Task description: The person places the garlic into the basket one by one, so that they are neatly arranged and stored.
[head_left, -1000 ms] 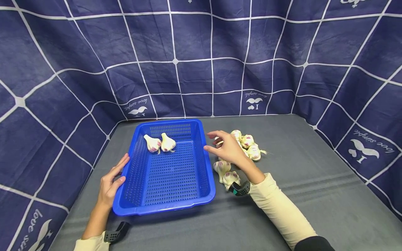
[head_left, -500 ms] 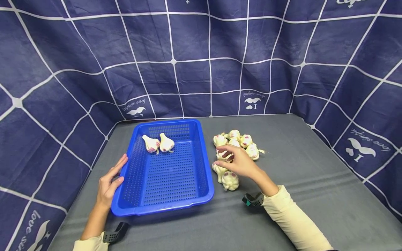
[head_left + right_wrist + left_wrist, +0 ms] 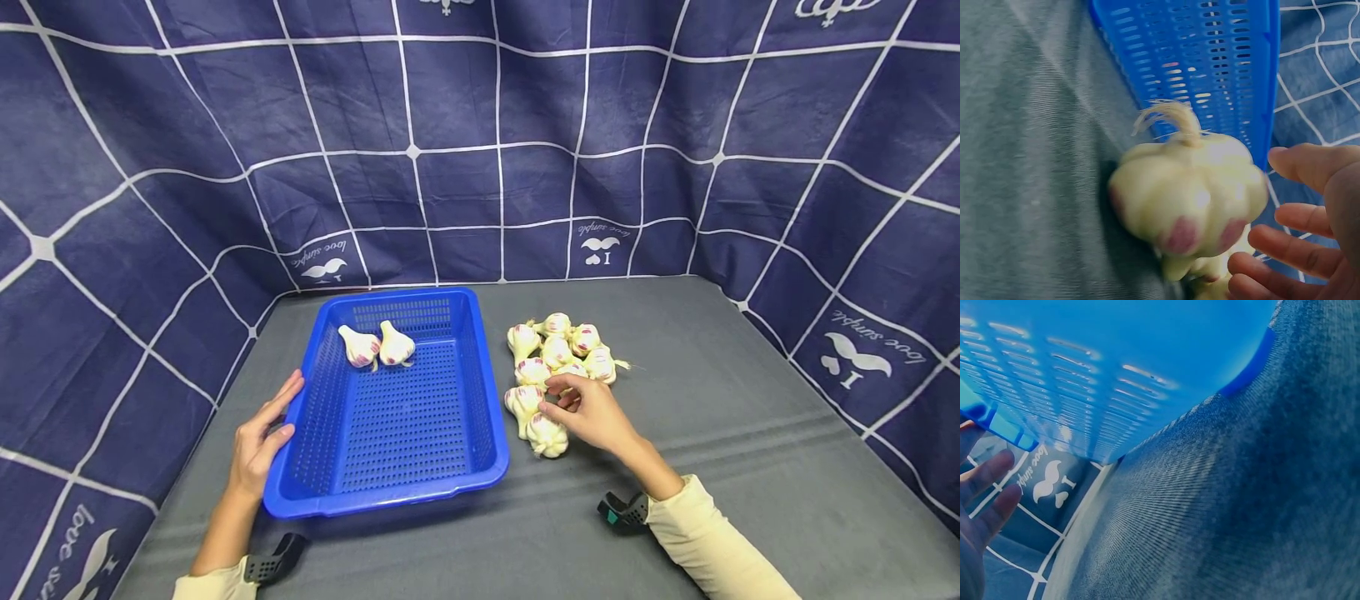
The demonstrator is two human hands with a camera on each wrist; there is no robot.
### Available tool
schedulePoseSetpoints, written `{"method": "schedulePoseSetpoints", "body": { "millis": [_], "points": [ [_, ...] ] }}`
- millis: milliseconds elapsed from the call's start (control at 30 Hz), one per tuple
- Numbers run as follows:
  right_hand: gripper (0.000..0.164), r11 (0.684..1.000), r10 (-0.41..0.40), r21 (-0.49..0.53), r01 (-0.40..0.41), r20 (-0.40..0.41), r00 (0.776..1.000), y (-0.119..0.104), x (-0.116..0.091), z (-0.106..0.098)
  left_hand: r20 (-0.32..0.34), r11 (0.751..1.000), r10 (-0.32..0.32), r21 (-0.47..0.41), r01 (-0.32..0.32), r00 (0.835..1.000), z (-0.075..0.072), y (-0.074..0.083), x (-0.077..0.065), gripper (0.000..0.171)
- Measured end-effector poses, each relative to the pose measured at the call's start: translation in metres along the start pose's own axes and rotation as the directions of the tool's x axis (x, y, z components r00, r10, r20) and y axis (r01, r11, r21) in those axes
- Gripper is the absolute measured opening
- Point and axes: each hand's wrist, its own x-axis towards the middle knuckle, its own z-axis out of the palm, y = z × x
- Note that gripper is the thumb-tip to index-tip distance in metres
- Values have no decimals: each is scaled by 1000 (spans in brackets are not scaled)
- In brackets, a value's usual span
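Note:
My left hand point(image 3: 258, 442) lies against the left rim of a blue perforated plastic basket point(image 3: 495, 442), fingers extended along it. Two garlic bulbs, one at the left point(image 3: 360, 347) and one beside it point(image 3: 396, 343), sit in the basket's far left part. At the right of the basket, my right hand point(image 3: 596, 412) hovers at the front garlic bulb point(image 3: 547, 436), thumb and fingers bent and apart. The right wrist view shows this bulb point(image 3: 1191, 194) large, root tuft up, and the fingers point(image 3: 1297, 247) beside it with nothing between them.
Several more garlic bulbs lie in a cluster behind the front one, including a bulb point(image 3: 524, 406) next to it and one with long roots point(image 3: 600, 364) at the right. The grey table point(image 3: 712, 400) meets a blue checked cloth point(image 3: 540, 192) at the back and sides.
My right hand has moved from the basket's right rim back toward me and to the right, down to the front garlic bulb. My left hand stays at the left rim.

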Motion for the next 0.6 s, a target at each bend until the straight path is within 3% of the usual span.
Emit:
{"method": "schedulePoseSetpoints", "body": {
  "millis": [300, 600],
  "points": [
    [33, 995, 62, -73, -62, -9, 998, 3, -12, 5, -1, 1000, -7, 1, 7, 1000, 0, 0, -2, 51],
    [47, 987, 87, -136, -81, 33, 996, -1, -18, -2, 1, 1000, 9, 9, -9, 1000, -1, -3, -1, 50]
  ]
}}
